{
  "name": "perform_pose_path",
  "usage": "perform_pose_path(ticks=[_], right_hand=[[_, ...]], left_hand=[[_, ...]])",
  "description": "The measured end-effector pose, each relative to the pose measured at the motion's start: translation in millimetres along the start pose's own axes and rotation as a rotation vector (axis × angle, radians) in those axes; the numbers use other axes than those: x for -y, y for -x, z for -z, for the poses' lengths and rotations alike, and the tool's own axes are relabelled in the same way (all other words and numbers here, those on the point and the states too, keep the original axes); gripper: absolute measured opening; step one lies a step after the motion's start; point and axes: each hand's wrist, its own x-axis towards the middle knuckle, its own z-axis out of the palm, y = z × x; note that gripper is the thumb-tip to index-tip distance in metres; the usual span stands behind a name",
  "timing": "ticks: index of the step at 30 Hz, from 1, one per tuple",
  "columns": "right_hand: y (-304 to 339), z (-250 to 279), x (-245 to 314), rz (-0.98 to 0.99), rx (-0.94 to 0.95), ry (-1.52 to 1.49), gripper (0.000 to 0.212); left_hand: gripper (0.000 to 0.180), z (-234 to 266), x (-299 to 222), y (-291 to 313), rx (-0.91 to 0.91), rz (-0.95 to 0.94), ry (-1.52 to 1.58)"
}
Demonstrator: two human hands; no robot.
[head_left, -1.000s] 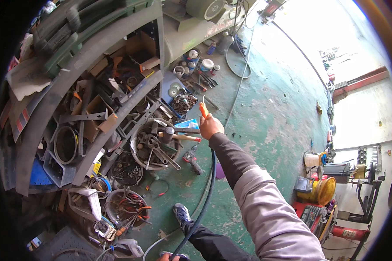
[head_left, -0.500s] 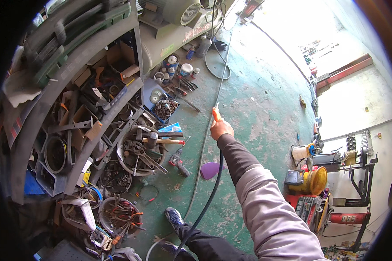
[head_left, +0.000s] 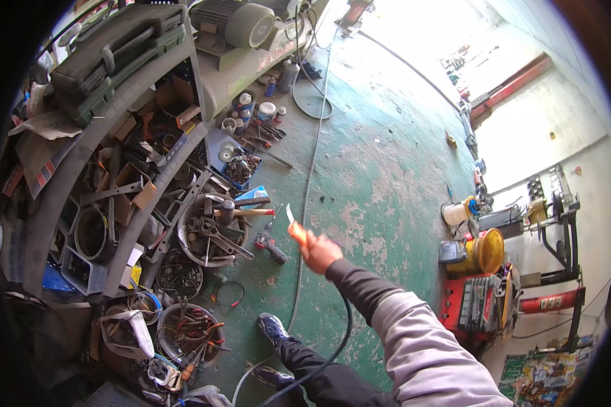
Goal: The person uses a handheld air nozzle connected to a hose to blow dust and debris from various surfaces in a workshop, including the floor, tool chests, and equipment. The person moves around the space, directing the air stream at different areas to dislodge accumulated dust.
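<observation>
Right hand [head_left: 321,253] is wrapped around the orange pale-tipped tool [head_left: 297,233] above the floor [head_left: 370,271], right of the drill [head_left: 270,247], the left hand being out of view; presumably light and stiff, the tool is best held by its orange body.

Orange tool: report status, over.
Right grip closed around orange tool, pale tip exposed. Left grip out of view. Dark hose loops across trousers. Drill on floor nearby.

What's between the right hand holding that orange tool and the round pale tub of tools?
The head view shows a red-and-grey cordless drill, then a thin grey hose nearer the right hand.
</observation>
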Motion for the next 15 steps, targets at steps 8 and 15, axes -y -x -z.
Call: perform_pose_path(ticks=[8, 15], right_hand=[[135, -67, -35, -0.234, 0.150, -0.036, 0.050], [167, -62, -115, -0.403, 0.001, -0.029, 0.053]], left_hand=[[0.041, 14, 58, 28, 0.042, -0.086, -0.034], [0.043, 29, 77, 48, 0.268, -0.097, -0.251]])
